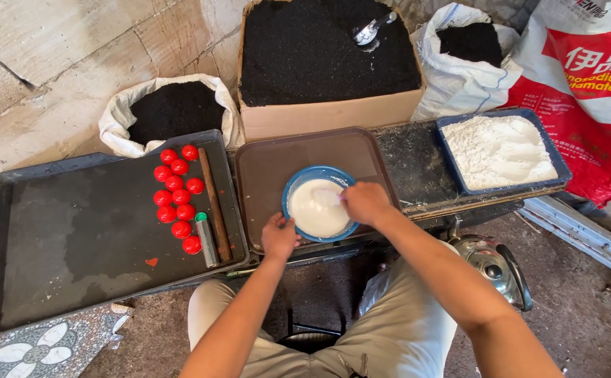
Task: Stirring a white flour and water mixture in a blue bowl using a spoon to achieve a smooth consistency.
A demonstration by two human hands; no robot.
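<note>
Mixing step, likely: right hand closed, fingers in white powder inside blue bowl on brown tray; left hand gripping bowl rim. Next: firm bracing, gentle working, no spilling.

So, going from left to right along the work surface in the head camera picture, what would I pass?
Large black tray → red balls → brown stick → left hand → blue bowl of white paste → right hand → blue tray of white powder.
</note>
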